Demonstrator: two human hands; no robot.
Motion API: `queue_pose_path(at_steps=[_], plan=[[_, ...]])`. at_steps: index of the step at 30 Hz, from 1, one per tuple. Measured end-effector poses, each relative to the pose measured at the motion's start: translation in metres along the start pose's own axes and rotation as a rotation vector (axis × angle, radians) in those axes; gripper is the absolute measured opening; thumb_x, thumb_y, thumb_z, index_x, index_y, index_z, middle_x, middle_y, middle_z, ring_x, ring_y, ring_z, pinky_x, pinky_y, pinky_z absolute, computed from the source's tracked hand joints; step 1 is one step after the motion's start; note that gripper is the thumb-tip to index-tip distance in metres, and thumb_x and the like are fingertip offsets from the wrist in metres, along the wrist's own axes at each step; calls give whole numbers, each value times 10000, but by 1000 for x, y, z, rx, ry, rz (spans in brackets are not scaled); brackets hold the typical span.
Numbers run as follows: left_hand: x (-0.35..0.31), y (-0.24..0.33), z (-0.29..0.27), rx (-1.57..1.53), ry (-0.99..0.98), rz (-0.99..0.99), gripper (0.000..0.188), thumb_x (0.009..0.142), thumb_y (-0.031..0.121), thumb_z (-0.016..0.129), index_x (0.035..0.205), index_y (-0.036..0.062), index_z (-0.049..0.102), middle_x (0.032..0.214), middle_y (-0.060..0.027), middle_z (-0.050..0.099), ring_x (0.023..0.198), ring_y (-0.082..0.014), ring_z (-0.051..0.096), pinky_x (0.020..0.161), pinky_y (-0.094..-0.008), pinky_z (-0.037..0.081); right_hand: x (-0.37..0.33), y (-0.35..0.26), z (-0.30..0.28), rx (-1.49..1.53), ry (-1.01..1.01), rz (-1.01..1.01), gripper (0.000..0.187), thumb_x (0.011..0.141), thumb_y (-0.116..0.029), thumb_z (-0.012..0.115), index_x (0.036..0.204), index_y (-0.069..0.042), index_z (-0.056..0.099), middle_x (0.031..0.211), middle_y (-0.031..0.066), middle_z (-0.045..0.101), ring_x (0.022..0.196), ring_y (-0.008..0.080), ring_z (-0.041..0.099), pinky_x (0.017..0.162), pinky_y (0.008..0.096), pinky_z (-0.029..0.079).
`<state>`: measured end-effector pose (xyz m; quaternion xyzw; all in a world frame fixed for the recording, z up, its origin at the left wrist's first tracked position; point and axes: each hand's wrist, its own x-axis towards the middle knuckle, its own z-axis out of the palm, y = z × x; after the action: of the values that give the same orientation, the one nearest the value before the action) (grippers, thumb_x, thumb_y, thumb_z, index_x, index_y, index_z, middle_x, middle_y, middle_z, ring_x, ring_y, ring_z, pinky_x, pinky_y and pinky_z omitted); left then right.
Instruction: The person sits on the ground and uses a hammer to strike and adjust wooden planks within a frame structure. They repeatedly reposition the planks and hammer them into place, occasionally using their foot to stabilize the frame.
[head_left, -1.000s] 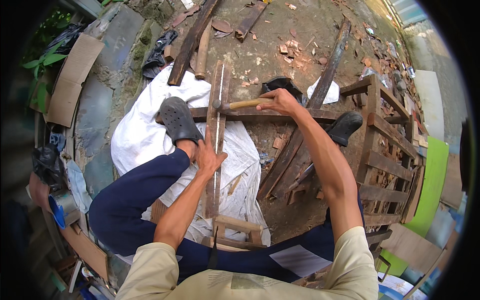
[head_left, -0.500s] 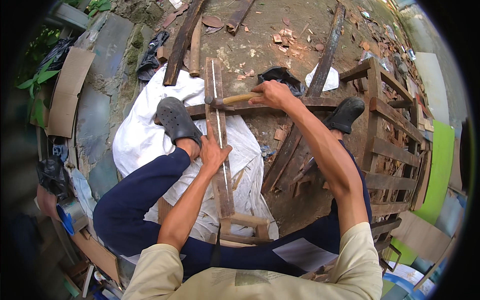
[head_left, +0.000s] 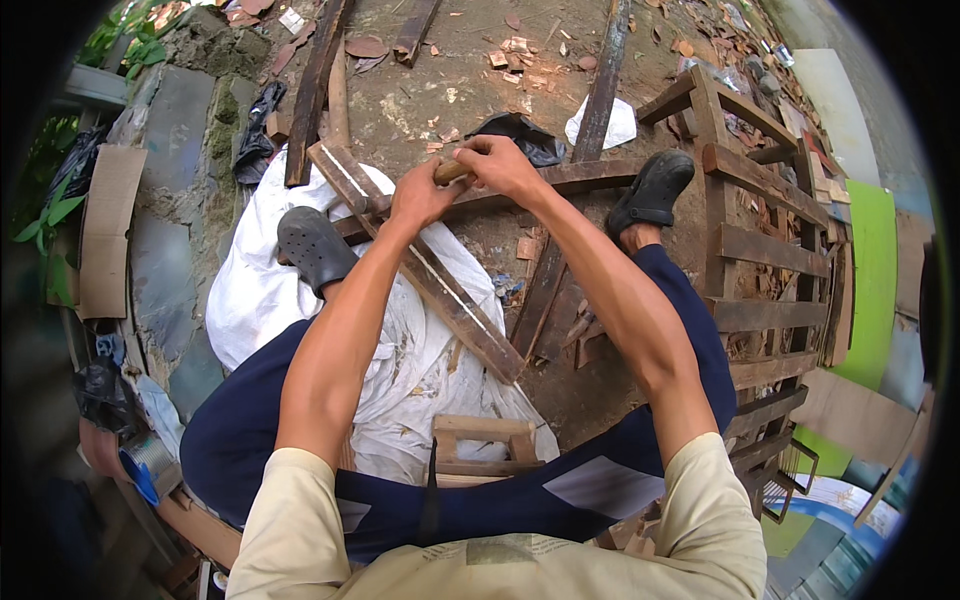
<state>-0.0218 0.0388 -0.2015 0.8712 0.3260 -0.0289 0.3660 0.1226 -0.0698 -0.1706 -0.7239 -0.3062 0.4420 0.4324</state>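
Observation:
My left hand (head_left: 420, 194) and my right hand (head_left: 492, 167) are together above a dark wooden beam (head_left: 580, 178) lying crosswise on the ground. Both are closed round a hammer, whose wooden handle (head_left: 453, 171) shows between them; its head cannot be made out. Beneath my left forearm, a brown plank (head_left: 463, 316) with a white line along it lies slantwise over the beam. My left hand covers part of that plank's upper stretch. My feet, in dark clogs (head_left: 316, 246), rest at either side, the right one (head_left: 652, 188) by the beam's right end.
A white sheet (head_left: 262, 290) is spread under the plank. A slatted wooden frame (head_left: 765, 245) stands at the right. Dark timbers (head_left: 322, 90) lie ahead, with a black plastic bag (head_left: 520, 137) and wood chips. A small wooden frame (head_left: 485, 430) is close to my lap.
The plank has swung from nearly upright in view to a slant, its far end leftward. My left hand has left the plank's middle and moved up to the hammer beside my right hand.

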Motion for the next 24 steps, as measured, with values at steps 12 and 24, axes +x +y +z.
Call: queue_pose_path(at_steps=[12,24], plan=[[19,-15,-12,-171,-209,11,601,790,535,764,1143,51,722,934,-136,728,856,-258,671,801,-371,511,-130,152,116,-431,-300,244,1155,662,-694,791,1465,1,336,1301,345,571,1223,462,569,1035,494,455],[23,-2,-20,-65,-229,16,636,832,568,742,1202,52,697,1002,-158,732,935,-244,686,861,-370,511,-169,97,241,-249,222,495,832,735,-530,775,1325,-58,428,1102,271,643,1020,462,641,848,549,498]])
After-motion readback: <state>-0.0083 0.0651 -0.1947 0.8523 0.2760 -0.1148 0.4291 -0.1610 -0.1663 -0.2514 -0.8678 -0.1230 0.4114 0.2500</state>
